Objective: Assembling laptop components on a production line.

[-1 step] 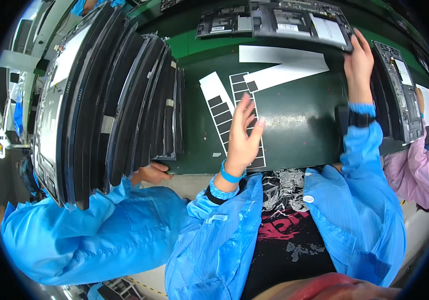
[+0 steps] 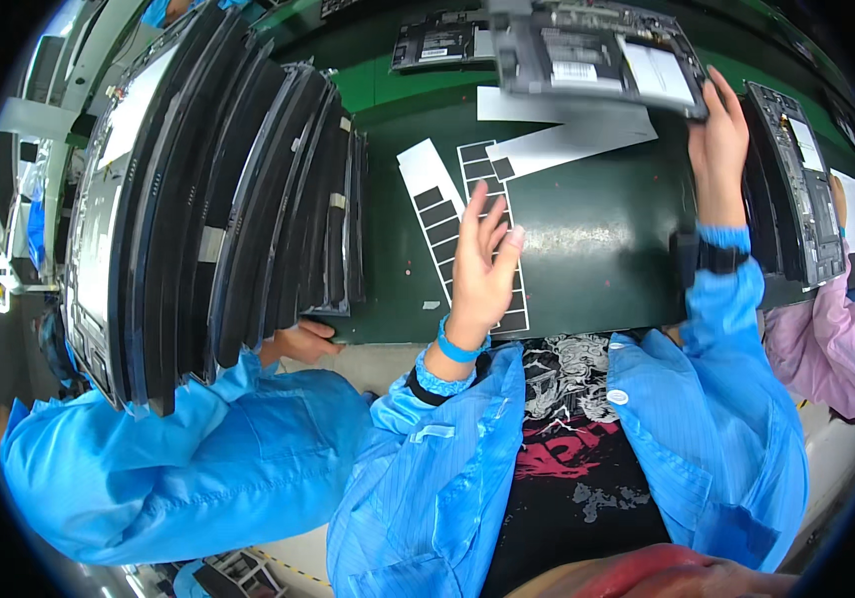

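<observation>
At the far right of the green bench, my right hand [image 2: 720, 135] grips the right edge of an open laptop base [image 2: 587, 55], its battery and circuit board showing. The base is slightly blurred and raised above the bench, over one end of the white paper strips [image 2: 582, 140]. My left hand [image 2: 484, 264] hangs over a sheet of black rectangular stickers [image 2: 477, 164], fingers apart and nothing in it. Left of it lies a second sticker sheet [image 2: 437, 219], partly used, with a blank white upper end.
Many laptop parts stand stacked on edge [image 2: 228, 179] at the left, beside a co-worker's hand [image 2: 300, 342]. Another laptop base [image 2: 437, 42] lies at the back. More bases [image 2: 796, 189] stand at the right, near a co-worker's pink sleeve [image 2: 831, 344].
The laptop base in my right hand has come a little nearer to me and now covers part of the white strips. My left hand has barely shifted.
</observation>
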`<action>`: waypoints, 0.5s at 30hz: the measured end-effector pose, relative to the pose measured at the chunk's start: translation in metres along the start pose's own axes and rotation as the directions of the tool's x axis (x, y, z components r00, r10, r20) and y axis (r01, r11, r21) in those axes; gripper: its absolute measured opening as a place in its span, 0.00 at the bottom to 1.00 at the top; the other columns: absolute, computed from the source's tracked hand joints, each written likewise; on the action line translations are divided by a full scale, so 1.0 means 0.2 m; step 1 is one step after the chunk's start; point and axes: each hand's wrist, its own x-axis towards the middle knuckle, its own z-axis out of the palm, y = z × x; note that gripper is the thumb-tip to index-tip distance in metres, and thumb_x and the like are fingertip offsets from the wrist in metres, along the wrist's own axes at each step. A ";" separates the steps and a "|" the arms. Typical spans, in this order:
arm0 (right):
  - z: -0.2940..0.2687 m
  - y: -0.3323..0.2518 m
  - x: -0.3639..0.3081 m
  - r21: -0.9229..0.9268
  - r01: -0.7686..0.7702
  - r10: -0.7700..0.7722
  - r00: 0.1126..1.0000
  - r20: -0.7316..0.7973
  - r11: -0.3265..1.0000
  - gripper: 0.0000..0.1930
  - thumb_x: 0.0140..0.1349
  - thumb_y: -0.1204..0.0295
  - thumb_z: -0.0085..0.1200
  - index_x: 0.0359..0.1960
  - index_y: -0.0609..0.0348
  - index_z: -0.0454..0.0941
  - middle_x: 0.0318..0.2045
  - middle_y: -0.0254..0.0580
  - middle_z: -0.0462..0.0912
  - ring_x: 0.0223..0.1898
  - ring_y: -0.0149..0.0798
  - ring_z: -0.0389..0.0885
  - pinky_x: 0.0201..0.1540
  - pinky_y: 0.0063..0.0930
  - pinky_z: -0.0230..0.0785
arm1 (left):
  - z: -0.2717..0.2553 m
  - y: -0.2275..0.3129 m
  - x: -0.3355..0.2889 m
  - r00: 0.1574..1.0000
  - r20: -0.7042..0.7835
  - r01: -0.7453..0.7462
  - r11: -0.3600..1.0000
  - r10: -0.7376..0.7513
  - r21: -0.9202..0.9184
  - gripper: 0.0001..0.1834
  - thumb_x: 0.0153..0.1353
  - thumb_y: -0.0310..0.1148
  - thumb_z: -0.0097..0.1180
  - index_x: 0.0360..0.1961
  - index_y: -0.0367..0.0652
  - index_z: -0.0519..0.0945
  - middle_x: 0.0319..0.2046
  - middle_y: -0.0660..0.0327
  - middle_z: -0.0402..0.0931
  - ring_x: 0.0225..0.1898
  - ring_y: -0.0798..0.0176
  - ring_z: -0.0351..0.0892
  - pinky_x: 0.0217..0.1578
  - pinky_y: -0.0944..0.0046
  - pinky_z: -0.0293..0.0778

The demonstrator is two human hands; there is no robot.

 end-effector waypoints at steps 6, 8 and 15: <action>-0.36 -0.12 -0.61 -0.270 -0.022 0.063 0.987 0.144 0.962 0.15 0.70 0.74 0.46 0.56 0.67 0.71 0.56 0.46 0.73 0.55 0.34 0.73 0.59 0.27 0.65 | 0.03 0.11 -0.10 0.966 0.045 0.259 0.962 -0.256 -0.089 0.27 0.67 0.24 0.49 0.66 0.31 0.59 0.57 0.49 0.69 0.55 0.61 0.73 0.52 0.64 0.73; -0.55 -0.12 -0.75 -0.365 -0.083 0.121 0.989 0.081 0.927 0.15 0.71 0.71 0.46 0.55 0.66 0.72 0.55 0.45 0.74 0.54 0.33 0.73 0.59 0.26 0.63 | 0.07 0.04 -0.16 0.963 0.041 0.268 0.963 -0.268 -0.012 0.24 0.66 0.23 0.51 0.62 0.29 0.64 0.50 0.56 0.74 0.49 0.67 0.73 0.48 0.68 0.73; -0.60 -0.19 -0.70 -0.824 0.170 0.130 0.951 0.281 0.540 0.17 0.74 0.65 0.40 0.54 0.65 0.72 0.53 0.47 0.79 0.59 0.38 0.73 0.61 0.30 0.61 | 0.02 0.01 -0.10 0.994 0.109 -0.104 0.597 0.027 0.795 0.26 0.59 0.35 0.59 0.56 0.30 0.72 0.43 0.48 0.72 0.46 0.48 0.70 0.50 0.55 0.68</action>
